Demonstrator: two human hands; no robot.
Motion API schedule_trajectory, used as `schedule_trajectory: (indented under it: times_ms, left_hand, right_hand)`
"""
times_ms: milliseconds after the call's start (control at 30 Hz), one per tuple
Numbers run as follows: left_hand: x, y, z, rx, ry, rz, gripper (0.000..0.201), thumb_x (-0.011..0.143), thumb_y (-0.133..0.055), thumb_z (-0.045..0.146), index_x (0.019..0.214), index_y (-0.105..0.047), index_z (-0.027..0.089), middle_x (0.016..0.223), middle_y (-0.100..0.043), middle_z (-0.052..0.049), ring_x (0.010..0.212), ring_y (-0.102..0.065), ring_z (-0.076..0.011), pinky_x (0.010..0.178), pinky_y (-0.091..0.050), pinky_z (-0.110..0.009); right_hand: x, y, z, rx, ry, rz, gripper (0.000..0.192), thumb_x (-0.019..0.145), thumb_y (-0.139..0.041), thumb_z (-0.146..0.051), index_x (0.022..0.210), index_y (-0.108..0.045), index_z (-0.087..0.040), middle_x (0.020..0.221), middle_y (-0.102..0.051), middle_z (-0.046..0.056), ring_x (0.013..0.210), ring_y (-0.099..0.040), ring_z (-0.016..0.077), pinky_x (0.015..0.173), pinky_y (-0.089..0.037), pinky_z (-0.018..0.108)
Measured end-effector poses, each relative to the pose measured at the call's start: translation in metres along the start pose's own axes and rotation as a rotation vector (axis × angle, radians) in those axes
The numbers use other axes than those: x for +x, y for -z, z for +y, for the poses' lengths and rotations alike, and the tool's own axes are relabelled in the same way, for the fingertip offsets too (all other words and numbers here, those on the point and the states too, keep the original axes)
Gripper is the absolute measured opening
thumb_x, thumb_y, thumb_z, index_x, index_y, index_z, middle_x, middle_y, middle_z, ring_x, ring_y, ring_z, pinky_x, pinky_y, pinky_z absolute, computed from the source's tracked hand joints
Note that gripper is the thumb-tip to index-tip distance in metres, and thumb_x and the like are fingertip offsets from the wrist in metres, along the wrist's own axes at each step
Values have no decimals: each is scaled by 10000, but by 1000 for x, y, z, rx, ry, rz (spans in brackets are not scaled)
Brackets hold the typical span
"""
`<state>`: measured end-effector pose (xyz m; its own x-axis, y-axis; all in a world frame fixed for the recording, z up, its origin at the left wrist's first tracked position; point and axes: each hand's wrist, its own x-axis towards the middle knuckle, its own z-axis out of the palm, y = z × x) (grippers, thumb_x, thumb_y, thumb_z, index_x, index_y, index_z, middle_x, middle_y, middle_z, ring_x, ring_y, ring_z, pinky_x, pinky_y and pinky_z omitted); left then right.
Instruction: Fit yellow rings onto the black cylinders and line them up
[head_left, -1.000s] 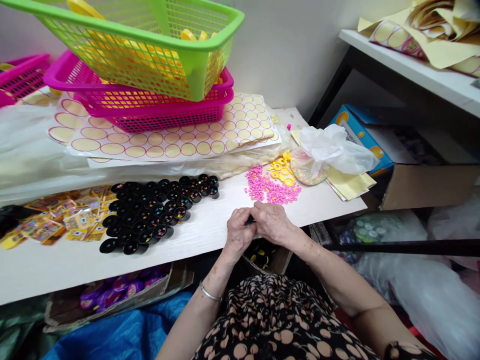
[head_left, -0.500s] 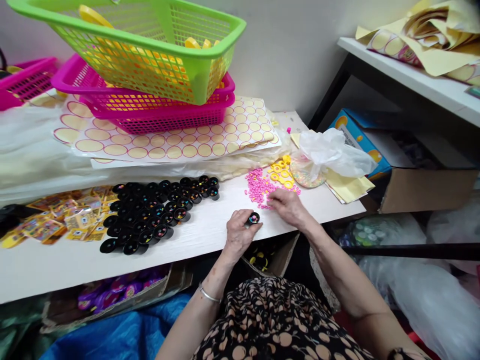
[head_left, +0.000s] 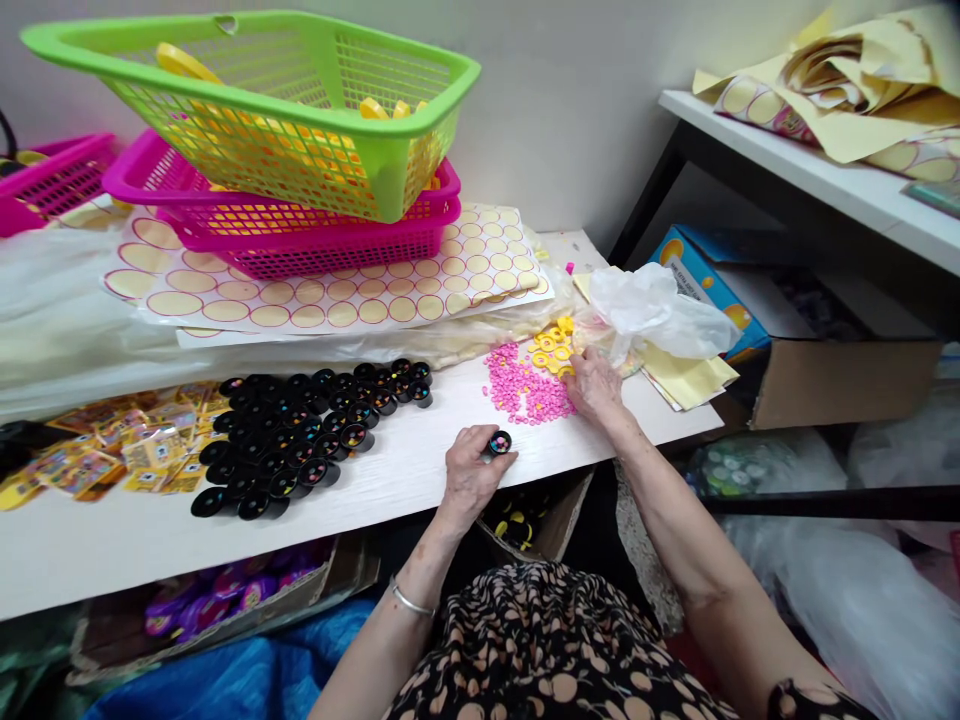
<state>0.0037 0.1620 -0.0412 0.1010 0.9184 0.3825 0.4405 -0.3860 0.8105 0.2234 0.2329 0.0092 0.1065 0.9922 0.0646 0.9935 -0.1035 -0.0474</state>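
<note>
My right hand point(head_left: 596, 385) has moved away from the left one and gone farther out, up to the yellow rings point(head_left: 553, 345). It now rests on the surface point(head_left: 420, 465) with its fingers curled down at the edge of the rings, but I cannot tell if it has pinched one. My left hand point(head_left: 471, 470) has stayed near the front edge, and its fingers are closed around a small black cup point(head_left: 499, 442). The cup points up at me, and I can see little colored dots inside it.

Just beside my right hand lies a flat pile of pink beads point(head_left: 525, 385). The rings touch the far side of that pile. Past them sits a crumpled clear plastic bag point(head_left: 656, 305) on some yellow paper.

To the left of the cup, a big bunch of the same black cups point(head_left: 307, 435) stands in rows. Farther left are small yellow packets point(head_left: 112, 455). Behind the cups lie sheets with round stickers point(head_left: 337, 290). On the sheets sit pink baskets point(head_left: 315, 225), with a green basket point(head_left: 277, 100) tilted on top.
</note>
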Motion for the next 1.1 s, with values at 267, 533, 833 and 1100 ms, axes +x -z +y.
schedule_trajectory:
  times_ms: [267, 533, 833, 1100]
  left_hand:
    - [0, 7, 3, -96, 60, 22, 509, 581, -758, 290, 1054, -611, 175, 1011, -614, -87, 899, -563, -203, 732, -490, -329]
    - [-8, 32, 43, -667, 582, 99, 223, 702, -671, 317, 830, -664, 134, 641, -614, -13, 534, -492, -74, 487, -379, -194]
    - [-8, 38, 51, -811, 785, -72, 209, 567, -771, 227, 706, -673, 105, 555, -602, 1, 423, -406, -27, 397, -273, -159]
    - [11, 33, 55, -835, 772, 4, 265, 536, -781, 252, 707, -654, 95, 507, -569, 18, 408, -425, -29, 395, -306, -152]
  right_hand:
    - [-5, 10, -7, 79, -4, 116, 189, 836, -401, -192, 873, -580, -146, 904, -567, 106, 822, -522, 209, 637, -369, 285]
    - [-101, 22, -58, 442, 547, 212, 280, 860, -315, -135, 785, -581, -183, 816, -599, 107, 846, -566, 195, 743, -465, 314]
    - [-124, 23, -69, 1044, 501, -80, 312, 825, -527, -219, 1132, -489, -178, 873, -555, 45, 739, -548, 134, 667, -486, 261]
    - [-103, 25, -69, 912, 578, -62, 213, 824, -538, -200, 1036, -554, -176, 918, -534, 64, 835, -511, 162, 730, -437, 280]
